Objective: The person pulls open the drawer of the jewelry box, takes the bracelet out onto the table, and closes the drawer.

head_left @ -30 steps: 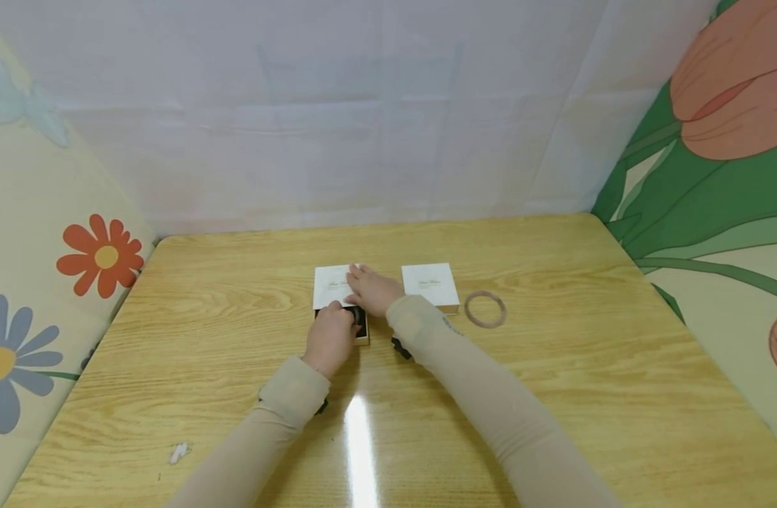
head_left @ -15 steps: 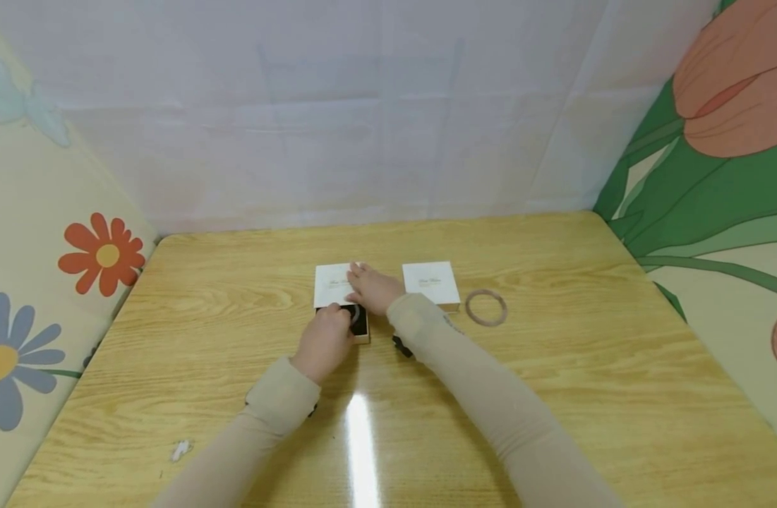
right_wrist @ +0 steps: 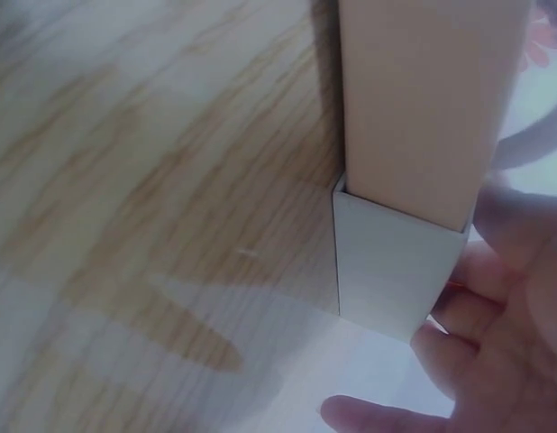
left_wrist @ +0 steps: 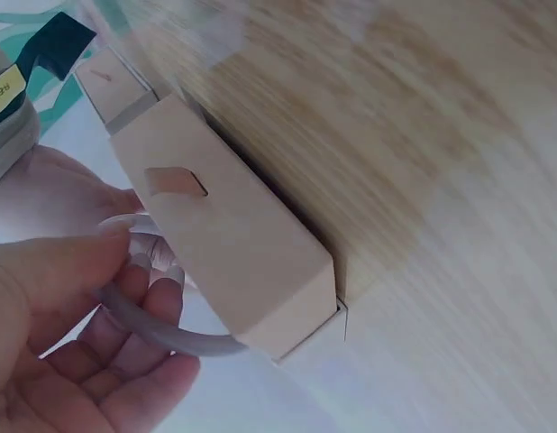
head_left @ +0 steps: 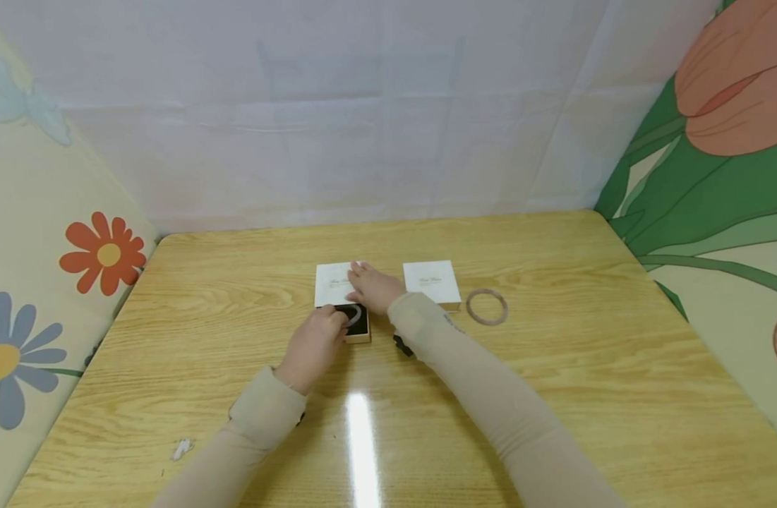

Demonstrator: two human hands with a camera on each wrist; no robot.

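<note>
we see the bangle at the open drawer, just right of the nearer left hand, which pinches its rim between thumb and fingers, while the right hand, fingers outstretched, rests on the box sleeve beyond.

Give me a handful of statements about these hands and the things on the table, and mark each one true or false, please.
1. The left hand pinches a pale ring. True.
2. The right hand reaches over the white top of a box. True.
3. That box is fully closed. False: its drawer is partly out, showing a dark inside.
4. A second white-topped box stands on the table. True.
5. The two boxes touch each other. False: they stand apart.
6. Another ring lies left of both boxes. False: the loose ring lies to the right of them.
</note>
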